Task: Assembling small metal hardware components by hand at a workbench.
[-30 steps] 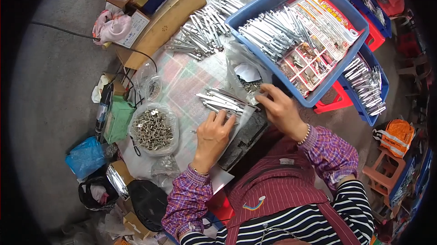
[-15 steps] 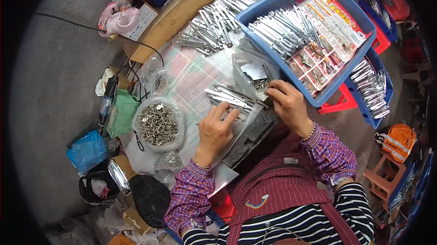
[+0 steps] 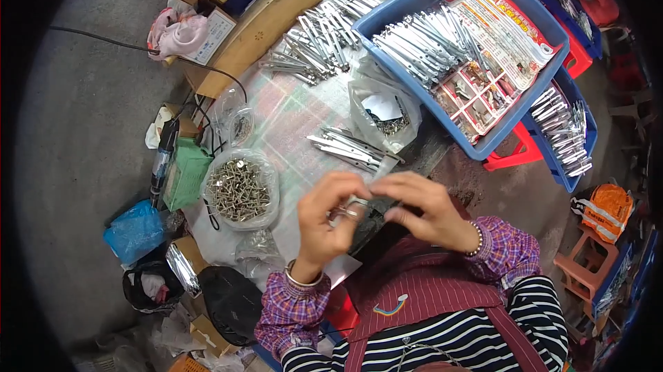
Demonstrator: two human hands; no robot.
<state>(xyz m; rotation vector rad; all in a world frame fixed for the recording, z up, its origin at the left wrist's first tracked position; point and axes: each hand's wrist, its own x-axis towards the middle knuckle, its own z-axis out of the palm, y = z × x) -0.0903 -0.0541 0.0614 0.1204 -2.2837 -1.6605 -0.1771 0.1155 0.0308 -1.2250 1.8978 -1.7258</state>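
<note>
My left hand (image 3: 323,220) is closed on a shiny metal strip (image 3: 353,209), held up above the table's near edge and partly covered by the fingers. My right hand (image 3: 431,210) meets it from the right, fingers bent and fingertips at the left fingertips; anything small in them is hidden. Just beyond both hands lies a small pile of similar metal strips (image 3: 349,147). Behind that pile is a clear plastic bag (image 3: 407,134) with small dark metal parts and a white paper. A dark block (image 3: 376,223) sits beneath the hands, mostly covered.
A bag-lined bowl of rivet-like pins (image 3: 239,190) stands at left. More metal strips (image 3: 314,44) lie at the back. On the right, a large blue tray (image 3: 461,127) holds strips and a printed card, above a red stool (image 3: 514,154). A wooden box (image 3: 266,26) stands back left.
My right hand has left the plastic bag and come left and nearer to my left hand. My left hand has lifted off the near pile with a metal strip in it.
</note>
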